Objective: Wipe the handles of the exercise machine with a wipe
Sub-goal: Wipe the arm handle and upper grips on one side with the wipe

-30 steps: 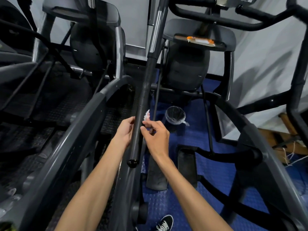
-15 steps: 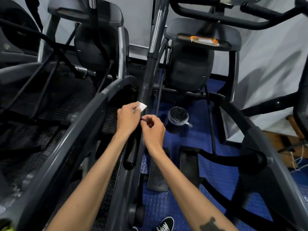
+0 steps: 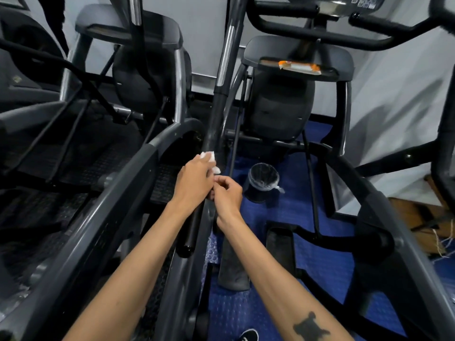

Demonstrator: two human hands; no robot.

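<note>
We have both hands together at the long black handle (image 3: 213,141) of the elliptical, a bar whose long axis runs from its capped end (image 3: 186,251) near us up and away towards the chrome section (image 3: 227,45) far above. Our left hand (image 3: 195,179) is curled round the bar from the left side, with the white wipe (image 3: 208,157) bunched under its fingers; bits of the wipe show at the far edge of the hand and again just right of the knuckles, pressed against the bar. Our right hand (image 3: 227,194) sits just beside it on the near right, touching the left, its fingertips (image 3: 218,179) pinched together at the bar; whether they pinch a corner of the wipe or only steady the bar, we cannot tell. The left hand is the one carrying the wipe, so we judge the coming stroke is its own: a slide along the bar's length, either up towards the chrome or back down to the cap. Most of the grip lies beyond our hands, farther away. A small lined bin (image 3: 263,179) stands on the blue floor mat (image 3: 320,267) to the right, near the pedal (image 3: 279,244).
</note>
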